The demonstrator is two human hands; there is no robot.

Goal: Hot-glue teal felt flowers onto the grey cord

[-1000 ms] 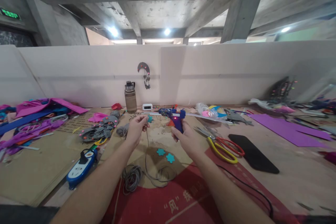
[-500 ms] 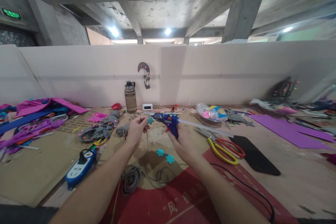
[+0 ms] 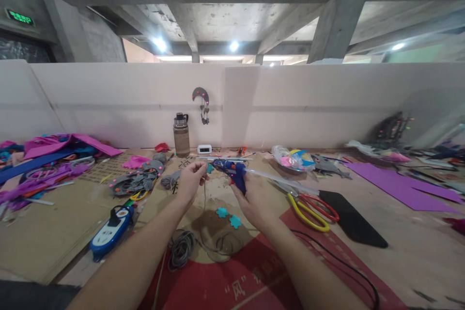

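Between the fingertips of my left hand [image 3: 191,181] is a small teal felt snowflake [image 3: 209,168], with grey cord [image 3: 204,198] hanging down below it. My right hand [image 3: 252,198] is wrapped round a blue hot glue gun [image 3: 234,169], its nozzle pointing left, right by the snowflake; whether it touches cannot be made out. A long clear glue stick [image 3: 279,179] juts from the gun's back end. On the cardboard below my hands lie two more teal snowflakes [image 3: 235,222] [image 3: 222,212] and a coil of grey cord [image 3: 181,249].
Red-and-yellow-handled scissors [image 3: 308,213] and a black phone-like slab [image 3: 352,218] lie at right. A blue-and-white power strip [image 3: 111,232] sits at left. Behind stand a water bottle [image 3: 181,135], a small white clock [image 3: 204,149] and a bowl of bagged bits [image 3: 292,157]. Felt scraps [image 3: 47,164] are heaped far left.
Hardly anything differs. My hands hold the snowflake and glue gun close together in nearly the same place; the whole view has shifted slightly.
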